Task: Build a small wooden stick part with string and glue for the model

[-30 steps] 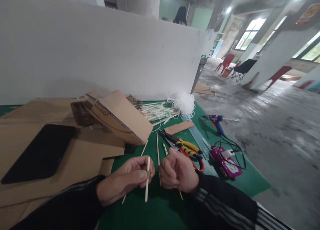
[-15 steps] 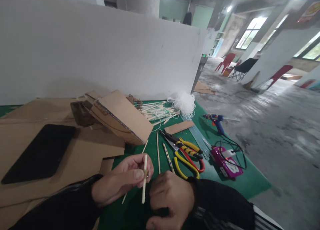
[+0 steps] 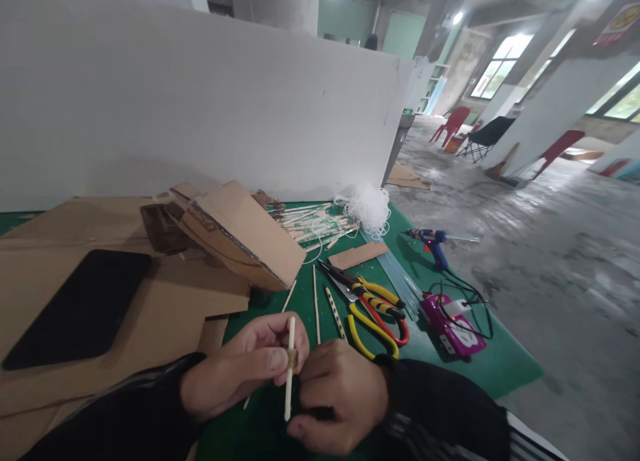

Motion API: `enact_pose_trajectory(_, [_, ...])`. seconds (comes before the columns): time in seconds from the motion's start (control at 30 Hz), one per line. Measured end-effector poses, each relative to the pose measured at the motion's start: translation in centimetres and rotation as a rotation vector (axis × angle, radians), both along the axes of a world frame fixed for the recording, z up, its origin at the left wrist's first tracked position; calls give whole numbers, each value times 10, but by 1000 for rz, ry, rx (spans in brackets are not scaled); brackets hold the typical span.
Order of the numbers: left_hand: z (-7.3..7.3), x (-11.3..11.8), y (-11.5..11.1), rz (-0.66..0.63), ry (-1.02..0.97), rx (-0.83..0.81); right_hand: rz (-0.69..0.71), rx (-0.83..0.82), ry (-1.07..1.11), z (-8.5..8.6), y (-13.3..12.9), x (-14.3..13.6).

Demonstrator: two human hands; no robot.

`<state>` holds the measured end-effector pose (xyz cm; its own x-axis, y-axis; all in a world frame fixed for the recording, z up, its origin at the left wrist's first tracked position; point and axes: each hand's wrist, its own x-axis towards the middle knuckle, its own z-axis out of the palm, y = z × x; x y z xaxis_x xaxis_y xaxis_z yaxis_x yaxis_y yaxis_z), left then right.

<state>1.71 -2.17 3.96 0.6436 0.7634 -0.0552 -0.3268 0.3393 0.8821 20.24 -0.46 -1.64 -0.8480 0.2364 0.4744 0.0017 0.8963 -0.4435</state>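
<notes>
My left hand [image 3: 250,364] pinches a thin pale wooden stick [image 3: 289,394] between thumb and fingers. A small brown piece [image 3: 292,358], perhaps cardboard, sits across the stick at the thumb tip. Close to the right is my right hand [image 3: 343,394], its fingers curled and its thumb near the stick's lower end; whatever the curled fingers may hold is hidden. Another thin stick [image 3: 289,297] shows partly behind the left hand. Beyond the right hand lie a wooden stick [image 3: 316,301], a patterned pencil-like stick [image 3: 335,313] and yellow-and-black pliers [image 3: 373,294] over red-and-yellow-handled scissors [image 3: 373,331].
A cardboard structure [image 3: 245,234] stands ahead, with a black flat pad [image 3: 80,307] on cardboard at left. Farther back are several sticks [image 3: 315,224] and tangled white cord [image 3: 369,211]. Clear glue sticks [image 3: 400,277], a blue glue gun [image 3: 435,244] and a purple power strip [image 3: 455,324] lie right.
The stick in my left hand has shifted slightly down. My right thumb has moved up and left, closer to the stick's lower end.
</notes>
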Motion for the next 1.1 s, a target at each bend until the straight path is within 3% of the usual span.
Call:
enact_pose_trajectory(0.5, [7,-3,-2,16,5,39,-139,172,-68,1,-1,3])
enact_pose_trajectory(0.83, [7,-4,-2,-20,4,59,-278,85,-80,6,2,4])
enact_pose_trajectory(1.1, [8,-3,-1,-21,21,47,-264,4,-89,8,3,7])
